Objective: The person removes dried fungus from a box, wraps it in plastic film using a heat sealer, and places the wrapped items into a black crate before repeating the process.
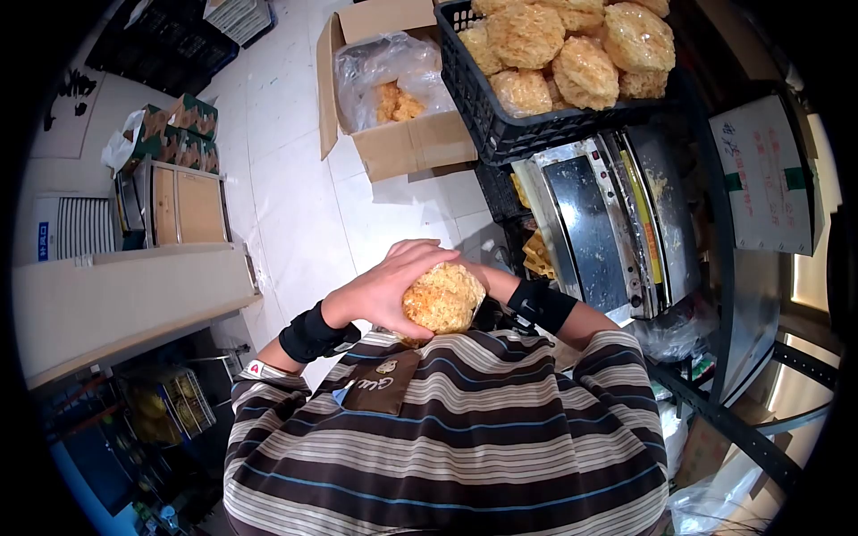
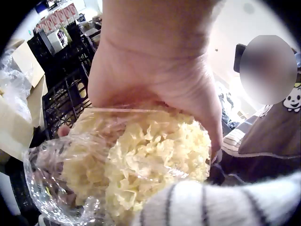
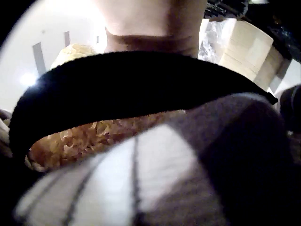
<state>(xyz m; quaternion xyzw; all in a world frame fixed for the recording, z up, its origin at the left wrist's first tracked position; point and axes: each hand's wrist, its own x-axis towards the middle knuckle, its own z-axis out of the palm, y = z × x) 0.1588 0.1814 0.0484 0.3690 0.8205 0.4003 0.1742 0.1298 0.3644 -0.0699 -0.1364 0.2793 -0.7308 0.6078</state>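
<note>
Looks like you're mid-wrap: left hand (image 1: 389, 281) curled round the bundle (image 1: 444, 299), right hand (image 1: 484, 276) too hidden to tell. Next probably needs that loose plastic (image 2: 47, 181) tucked.

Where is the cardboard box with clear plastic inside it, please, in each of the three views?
Head: upper middle; the cardboard box stands left of the black crate.
Left wrist: the box is at the far left, cut by the picture's edge.
Right wrist: apparently the same box, partly visible at upper right.
Shared landmark: the striped shirt, low in every view.
</note>
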